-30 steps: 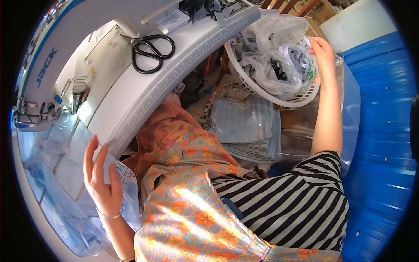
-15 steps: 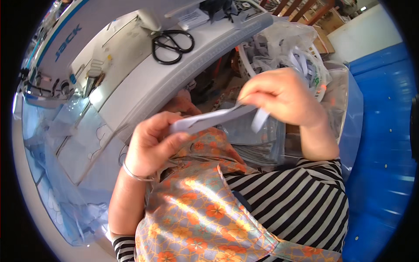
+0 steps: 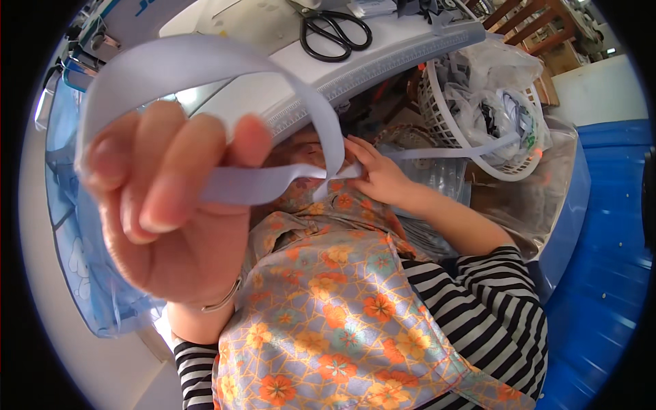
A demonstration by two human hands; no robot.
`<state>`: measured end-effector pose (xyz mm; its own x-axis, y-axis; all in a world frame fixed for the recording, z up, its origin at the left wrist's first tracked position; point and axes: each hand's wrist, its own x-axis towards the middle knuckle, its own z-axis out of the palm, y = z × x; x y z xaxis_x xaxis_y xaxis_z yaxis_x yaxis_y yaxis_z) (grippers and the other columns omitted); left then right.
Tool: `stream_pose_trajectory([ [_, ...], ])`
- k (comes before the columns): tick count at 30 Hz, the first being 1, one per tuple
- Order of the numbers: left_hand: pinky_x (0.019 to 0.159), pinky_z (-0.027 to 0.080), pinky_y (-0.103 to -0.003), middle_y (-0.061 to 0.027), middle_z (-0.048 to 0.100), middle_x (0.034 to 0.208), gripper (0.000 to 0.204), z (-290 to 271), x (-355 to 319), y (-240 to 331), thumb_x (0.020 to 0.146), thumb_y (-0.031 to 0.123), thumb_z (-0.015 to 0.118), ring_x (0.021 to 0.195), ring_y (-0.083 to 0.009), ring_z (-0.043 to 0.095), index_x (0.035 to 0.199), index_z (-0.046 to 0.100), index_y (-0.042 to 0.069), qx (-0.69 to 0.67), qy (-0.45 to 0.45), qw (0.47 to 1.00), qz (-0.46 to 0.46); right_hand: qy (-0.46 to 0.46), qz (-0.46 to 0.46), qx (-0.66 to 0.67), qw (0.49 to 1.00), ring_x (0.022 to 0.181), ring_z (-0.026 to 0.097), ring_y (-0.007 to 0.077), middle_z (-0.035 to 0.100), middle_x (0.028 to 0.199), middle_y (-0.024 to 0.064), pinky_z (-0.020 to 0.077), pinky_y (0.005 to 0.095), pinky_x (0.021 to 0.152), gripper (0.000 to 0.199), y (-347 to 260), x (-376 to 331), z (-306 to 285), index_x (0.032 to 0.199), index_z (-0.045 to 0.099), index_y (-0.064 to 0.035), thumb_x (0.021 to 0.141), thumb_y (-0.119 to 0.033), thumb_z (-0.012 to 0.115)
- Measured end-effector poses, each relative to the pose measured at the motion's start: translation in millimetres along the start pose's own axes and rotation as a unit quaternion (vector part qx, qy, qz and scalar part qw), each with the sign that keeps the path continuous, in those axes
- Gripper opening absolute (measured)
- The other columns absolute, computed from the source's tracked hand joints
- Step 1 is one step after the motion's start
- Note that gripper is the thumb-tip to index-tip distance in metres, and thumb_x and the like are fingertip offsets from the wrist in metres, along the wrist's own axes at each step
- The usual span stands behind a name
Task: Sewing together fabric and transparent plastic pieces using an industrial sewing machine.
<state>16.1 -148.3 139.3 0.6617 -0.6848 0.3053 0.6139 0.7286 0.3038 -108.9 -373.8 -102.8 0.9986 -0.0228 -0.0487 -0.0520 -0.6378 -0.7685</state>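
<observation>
Clear plastic bags (image 3: pixel 502 102), crumpled and stuffed with dark and pale contents, fill the white basket (image 3: pixel 471 147) at the upper right, below the edge of the bench (image 3: pixel 383 58). Another clear plastic bag (image 3: pixel 437 174) with something pale inside lies just beside the basket, lower left of it. Blue lettering (image 3: pixel 147 7) shows on the white sewing machine (image 3: pixel 116 20) at the top left, cut off by the rim. No screens or signs are in view.
</observation>
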Motion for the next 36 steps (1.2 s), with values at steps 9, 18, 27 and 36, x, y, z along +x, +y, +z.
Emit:
stream_pose_trajectory([
  [9, 0.052, 0.029, -0.024, 0.0, 0.04, 0.066, 0.008, -21, -35, 86, 0.1, 0.001, 0.046, 0.056, -0.0088, 0.036, 0.097, 0.053, -0.001, 0.331, 0.085, 0.93, 0.133, 0.436, 0.158, -0.23, 0.856, 0.067, 0.056, 0.0245, 0.059, 0.068, 0.0118, 0.0419, 0.043, 0.061, 0.05, 33, -34, -197, 0.082, 0.064, -0.0028, 0.104, -0.044, 0.048],
  [18, 0.055, 0.034, -0.022, 0.0007, 0.054, 0.073, 0.017, -68, -36, 42, 0.098, 0.008, 0.054, 0.062, -0.006, 0.044, 0.104, 0.065, -0.004, 0.667, 0.187, 0.707, -0.143, 0.274, 0.319, -0.327, 0.846, 0.075, 0.065, 0.0291, 0.071, 0.098, 0.0147, 0.0529, 0.0388, 0.077, 0.032, 45, -58, -330, 0.109, 0.069, -0.0023, 0.096, -0.031, 0.063],
  [27, 0.063, 0.041, -0.021, 0.0032, 0.058, 0.077, 0.016, -47, 7, 41, 0.097, 0.012, 0.058, 0.069, -0.0048, 0.05, 0.101, 0.067, -0.001, 0.719, 0.059, 0.667, -0.185, -0.101, -0.202, 0.069, 0.972, 0.069, 0.055, 0.0044, 0.067, 0.1, 0.001, 0.0486, 0.0213, 0.067, 0.027, -164, 105, -119, 0.12, 0.064, -0.001, 0.094, -0.007, 0.06],
  [36, 0.063, 0.041, -0.021, 0.0043, 0.056, 0.077, 0.016, -39, -15, 80, 0.099, 0.017, 0.058, 0.07, -0.0036, 0.049, 0.097, 0.067, 0.003, 0.638, 0.096, 0.761, -0.061, -0.26, -0.158, 0.164, 0.938, 0.057, 0.046, 0.0007, 0.061, 0.073, -0.002, 0.0362, 0.0166, 0.05, 0.017, -236, 157, -104, 0.091, 0.064, -0.0066, 0.096, -0.023, 0.064],
])
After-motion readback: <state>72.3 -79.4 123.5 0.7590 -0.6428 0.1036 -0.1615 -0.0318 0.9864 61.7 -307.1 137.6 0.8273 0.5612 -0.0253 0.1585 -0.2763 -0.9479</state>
